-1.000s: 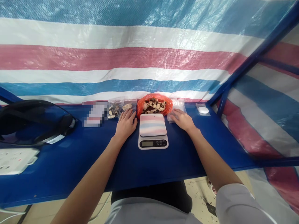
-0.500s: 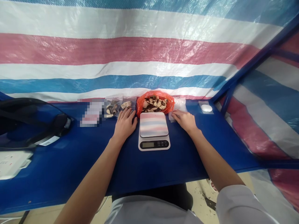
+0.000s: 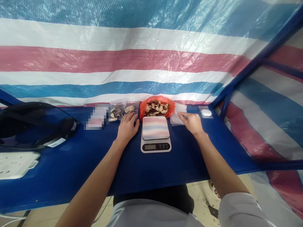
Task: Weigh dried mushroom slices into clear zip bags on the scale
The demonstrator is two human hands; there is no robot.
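- Plastic bags, lying flat on the desk right of the red bag, seemingly for easy reach.
- Right hand at them, fingers curled; cannot tell whether gripping.
- Left hand with fingers loosely spread beside the filled bags, apparently just resting.
- Scale between both, display nearside, presumably for reading.

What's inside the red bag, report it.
Pale and brown pieces lie heaped inside the red bag. Those beneath the top layer are covered, and the scale seems to hide part of the bag's near side.
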